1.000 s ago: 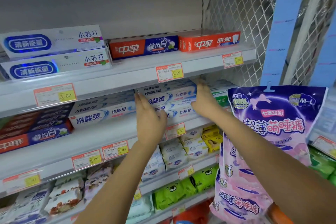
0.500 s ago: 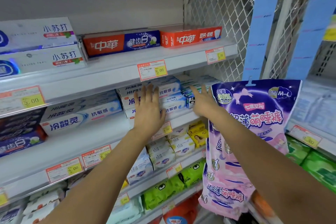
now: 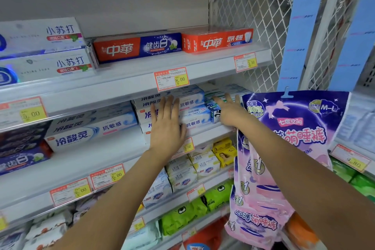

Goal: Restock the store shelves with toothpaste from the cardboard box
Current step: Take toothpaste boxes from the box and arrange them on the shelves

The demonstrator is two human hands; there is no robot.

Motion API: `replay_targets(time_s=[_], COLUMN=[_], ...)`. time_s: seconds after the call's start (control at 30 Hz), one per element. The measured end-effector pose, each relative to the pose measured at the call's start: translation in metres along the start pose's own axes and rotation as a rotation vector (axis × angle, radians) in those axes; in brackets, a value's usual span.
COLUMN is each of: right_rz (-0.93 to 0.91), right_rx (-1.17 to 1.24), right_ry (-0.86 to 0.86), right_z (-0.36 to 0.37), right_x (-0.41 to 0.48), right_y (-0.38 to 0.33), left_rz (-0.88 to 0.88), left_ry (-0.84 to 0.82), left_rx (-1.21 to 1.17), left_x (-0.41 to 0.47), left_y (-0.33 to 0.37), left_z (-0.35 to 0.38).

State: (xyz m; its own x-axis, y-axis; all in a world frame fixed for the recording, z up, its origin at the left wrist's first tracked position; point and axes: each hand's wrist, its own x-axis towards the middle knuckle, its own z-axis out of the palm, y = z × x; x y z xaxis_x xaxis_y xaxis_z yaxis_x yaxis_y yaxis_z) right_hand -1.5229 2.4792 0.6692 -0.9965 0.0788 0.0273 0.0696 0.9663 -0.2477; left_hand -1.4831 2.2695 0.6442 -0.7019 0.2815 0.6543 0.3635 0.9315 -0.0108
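Two hands press on the stack of white-and-blue toothpaste cartons [image 3: 194, 111] on the white middle shelf [image 3: 109, 148]. The left hand [image 3: 166, 128] lies flat on the carton fronts, fingers [image 3: 169, 105] straight and slightly apart; the right hand [image 3: 230, 114], fingers likewise spread, touches the stack's right end. Even pressure from both palms should square the cartons without toppling them.

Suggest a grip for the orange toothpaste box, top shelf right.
Mid-length, from the front and above: the orange box lies lengthwise, long face out, open space overhead; its left end butts the red-and-blue box. Fingers over the top, thumb on the front face, probably.
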Motion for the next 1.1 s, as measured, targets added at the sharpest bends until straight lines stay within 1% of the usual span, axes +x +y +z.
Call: replay_targets(time_s=[0.4, 0.83, 0.97, 1.1], right_rz=[-0.039, -0.081, -0.058, -0.167], right_rx=[0.025, 0.001, 0.011, -0.012], right_ry=[-0.013, -0.010, -0.024, 0.002], right_z=[-0.003, -0.016, -0.020, -0.026], right_x=[0.007, -0.011, -0.021, -0.040], right_y=[0.001, -0.001, -0.009, -0.026], left_rz=[-0.012, -0.034, 0.011, 0.101], left_ry=[-0.016, -0.100, -0.099, -0.112], left_rx=[0.014, 0.002, -0.094, -0.257], left_x=[-0.001, 0.000, -0.002, -0.003], left_y=[0.001, 0.006, 0.009, 0.017], left_z=[0.000, -0.013, -0.025, -0.048])
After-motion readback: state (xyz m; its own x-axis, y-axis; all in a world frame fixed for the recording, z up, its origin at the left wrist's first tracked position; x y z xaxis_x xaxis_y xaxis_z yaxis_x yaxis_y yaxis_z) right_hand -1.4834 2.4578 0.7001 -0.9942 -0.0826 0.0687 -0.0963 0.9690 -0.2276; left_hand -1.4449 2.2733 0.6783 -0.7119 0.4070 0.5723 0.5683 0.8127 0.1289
